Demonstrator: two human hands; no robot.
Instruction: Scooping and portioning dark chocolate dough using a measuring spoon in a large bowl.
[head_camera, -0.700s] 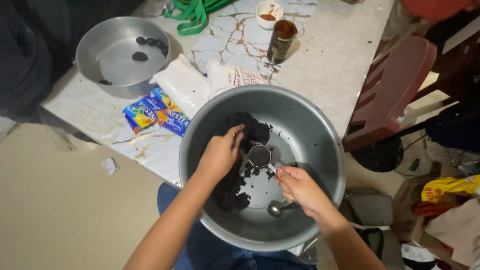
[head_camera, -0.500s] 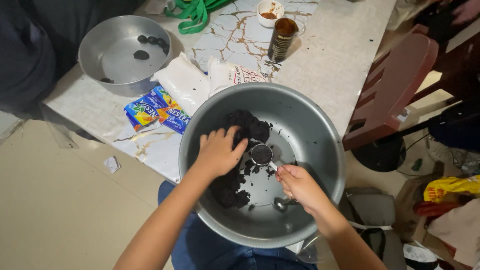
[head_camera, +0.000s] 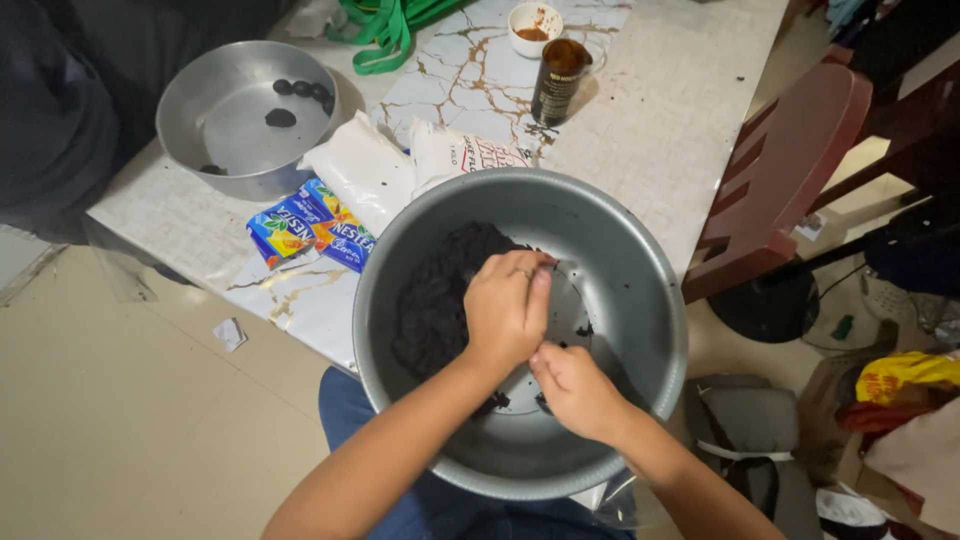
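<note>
Steel is sitting at both ends of this scene. Starting at the left, a small round metal bowl (head_camera: 235, 115) is resting on the white marble-patterned table (head_camera: 660, 110), holding 4 or 5 dark rolled balls (head_camera: 280, 117) near its far wall and otherwise showing bare metal. Just right of it, blue and yellow drink sachets (head_camera: 315, 232) and 2 white plastic bags (head_camera: 405, 170) are lying against the rim of the large round grey metal bowl (head_camera: 640, 270), which is overhanging the table edge above the person's lap. That overhang looks like the main risk: pressing down on the near side could be tipping the bowl off the table.

Inside it, a dark crumbly mixture (head_camera: 435, 300) is heaped on the left half, while the right half is showing bare metal with loose crumbs. The left hand (head_camera: 505, 310) is curling over the mixture's edge, fingers clenched around something I cannot make out. The right hand (head_camera: 575, 388) is sitting just below it, fingertips pinched together and touching the left hand; what they are grasping is hidden. Crumbs could be scattering over the rim if the hands work roughly.

Farther right and back, a dark brown cylindrical jar (head_camera: 558, 82) is standing open beside a small white cup (head_camera: 535, 27) with brown residue; an elbow could be knocking either over. A dark red chair (head_camera: 775, 185) is standing at the right.
</note>
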